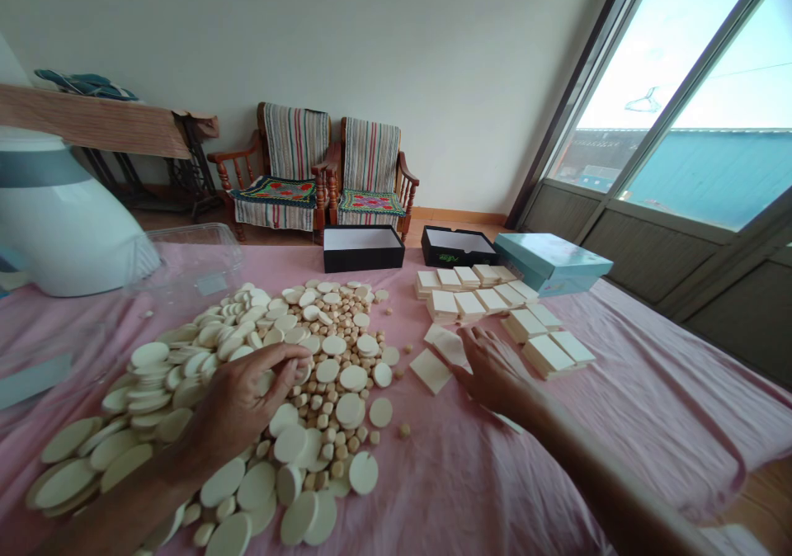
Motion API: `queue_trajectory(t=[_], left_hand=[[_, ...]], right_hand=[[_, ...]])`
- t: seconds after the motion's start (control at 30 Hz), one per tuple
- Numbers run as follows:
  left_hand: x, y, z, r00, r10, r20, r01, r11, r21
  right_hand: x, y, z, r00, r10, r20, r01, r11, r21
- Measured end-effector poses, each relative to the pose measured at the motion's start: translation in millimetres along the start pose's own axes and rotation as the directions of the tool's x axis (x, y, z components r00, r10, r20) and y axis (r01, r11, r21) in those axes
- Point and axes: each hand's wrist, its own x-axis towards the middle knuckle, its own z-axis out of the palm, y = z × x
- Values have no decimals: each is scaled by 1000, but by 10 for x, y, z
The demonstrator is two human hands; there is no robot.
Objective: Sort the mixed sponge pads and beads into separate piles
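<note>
My left hand (251, 391) is over a heap of round wooden discs (334, 345) and small wooden cubes (325, 407). Its thumb and fingers are pinched together; whatever may be between them is hidden. On the right, my right hand (492, 370) has its thumb and fingers around the edge of a square wooden tile (446, 343). Another square tile (431, 371) lies flat on the cloth just left of that hand. Part of a pale piece (511, 422) shows beneath the right wrist. Stacks of square tiles (470, 304) stand in rows beyond the right hand.
A pink cloth (426, 473) covers the table. Two open black boxes (364, 259) (461, 257) and a closed light-blue box (553, 263) line the far edge. At left are a clear plastic container (191, 263) and a white jug (62, 218). Two chairs (285, 189) stand beyond.
</note>
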Motion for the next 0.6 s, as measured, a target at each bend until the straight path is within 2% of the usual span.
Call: queue_trajectory(t=[0.13, 0.23, 0.4, 0.5, 0.6], left_hand=[[9, 8, -6, 1000, 7, -4, -7, 1000, -6], [10, 1, 0, 1000, 7, -5, -7, 1000, -15], [0, -10, 8, 1000, -4, 9, 4, 999, -32], [-1, -9, 8, 1000, 2, 7, -2, 1000, -22], [5, -5, 9, 1000, 0, 1, 0, 1000, -18]], right_hand=[[50, 92, 156, 1000, 17, -26, -16, 999, 30], [34, 113, 174, 997, 10, -73, -7, 999, 39], [46, 176, -99, 983, 28, -181, -5, 992, 125], [177, 300, -275, 946, 113, -303, -74, 988, 138], [381, 429, -332, 900, 190, -393, -156, 981, 115]])
